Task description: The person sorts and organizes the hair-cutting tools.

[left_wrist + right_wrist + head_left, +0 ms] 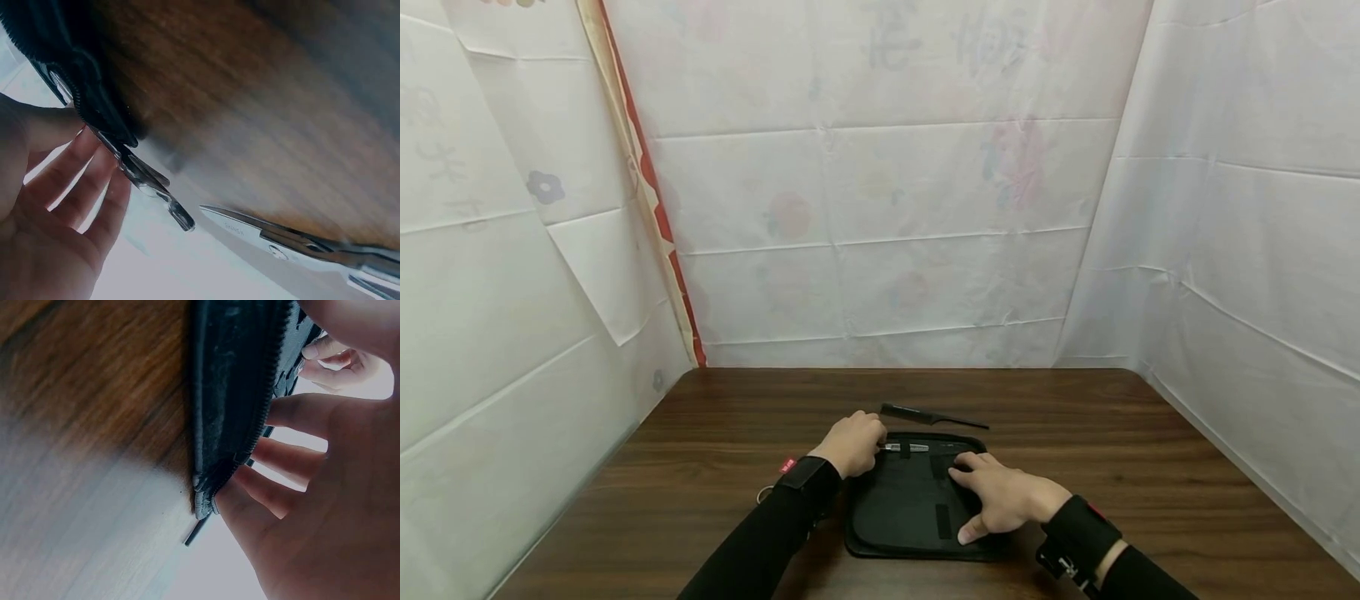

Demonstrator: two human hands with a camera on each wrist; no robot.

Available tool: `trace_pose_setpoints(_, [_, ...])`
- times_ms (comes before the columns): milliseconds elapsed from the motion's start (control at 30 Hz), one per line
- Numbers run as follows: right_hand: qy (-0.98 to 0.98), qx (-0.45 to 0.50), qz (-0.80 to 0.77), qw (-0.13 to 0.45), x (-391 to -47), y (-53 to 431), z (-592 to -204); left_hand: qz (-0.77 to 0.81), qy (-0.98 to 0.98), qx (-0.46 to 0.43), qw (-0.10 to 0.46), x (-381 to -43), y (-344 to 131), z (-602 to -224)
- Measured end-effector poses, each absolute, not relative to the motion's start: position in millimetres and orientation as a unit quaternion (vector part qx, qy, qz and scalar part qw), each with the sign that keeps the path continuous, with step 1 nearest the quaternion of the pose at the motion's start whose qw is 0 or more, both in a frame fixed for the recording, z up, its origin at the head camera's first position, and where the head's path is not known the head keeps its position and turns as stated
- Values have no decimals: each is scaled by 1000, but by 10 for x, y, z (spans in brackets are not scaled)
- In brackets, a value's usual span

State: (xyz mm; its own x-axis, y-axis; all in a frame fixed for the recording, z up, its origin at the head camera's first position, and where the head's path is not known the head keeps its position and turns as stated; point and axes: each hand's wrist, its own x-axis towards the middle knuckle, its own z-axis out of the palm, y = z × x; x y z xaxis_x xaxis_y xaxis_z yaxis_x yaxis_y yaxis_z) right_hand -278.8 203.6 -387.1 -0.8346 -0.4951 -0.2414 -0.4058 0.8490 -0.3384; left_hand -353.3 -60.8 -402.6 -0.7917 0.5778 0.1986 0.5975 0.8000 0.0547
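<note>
A black zip case (898, 508) lies opened flat on the wooden table. Along its far edge, silver scissors (914, 447) sit under a dark strap, their handle end jutting out to the left. My left hand (853, 446) pinches that end between thumb and fingers; the left wrist view shows the metal handle (150, 181) edge-on beside the case's zip. With fingers spread, my right hand (1003, 497) rests on the right side of the case. Another pair of scissors (281, 252) lies on the table by my left wrist, mostly hidden by the arm in the head view.
A black tail comb (913, 413) lies just beyond the case's far edge. Brown table top (737, 417) extends to both sides. White printed sheets (880, 192) hang behind the table and along its left and right.
</note>
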Motion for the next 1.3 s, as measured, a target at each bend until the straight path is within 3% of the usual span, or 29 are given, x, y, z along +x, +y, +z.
trace_pose_setpoints(1300, [948, -236, -135, 167, -2785, 2036, -3865, -44, -946, -307, 94, -3541, -470, -4052])
